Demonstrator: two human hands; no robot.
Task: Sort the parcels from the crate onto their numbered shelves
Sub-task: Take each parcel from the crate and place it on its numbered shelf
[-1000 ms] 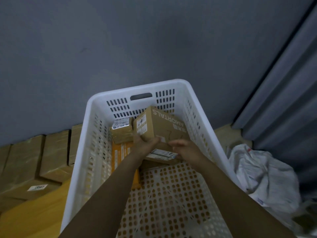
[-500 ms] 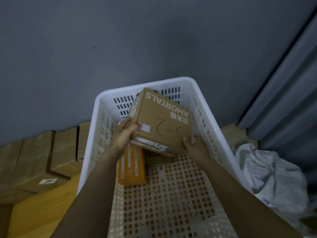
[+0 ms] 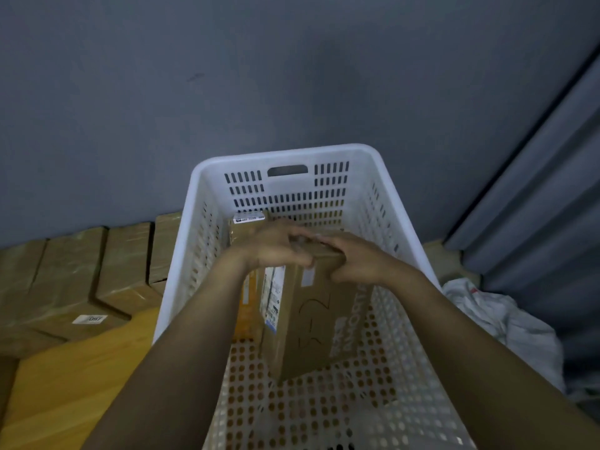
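A brown cardboard parcel (image 3: 318, 323) with a handwritten number and printed "AMORTALS" stands on end inside the white perforated crate (image 3: 383, 196). My left hand (image 3: 276, 246) grips its top edge from the left, and my right hand (image 3: 354, 261) grips the same edge from the right. A white shipping label runs down the parcel's left face. Behind my left hand a smaller labelled box (image 3: 248, 222) lies at the crate's far end. An orange parcel (image 3: 248, 306) lies on the crate floor to the left, mostly hidden.
Taped cardboard cartons (image 3: 97, 271) are stacked on the floor left of the crate, one with a white tag. A yellow board (image 3: 81, 378) lies in front of them. A crumpled white bag (image 3: 493, 316) sits to the right, below grey curtains (image 3: 545, 190).
The parcel has been turned from lying tilted in both hands to standing upright, its written face toward me. Both hands shifted from its sides to its top edge.
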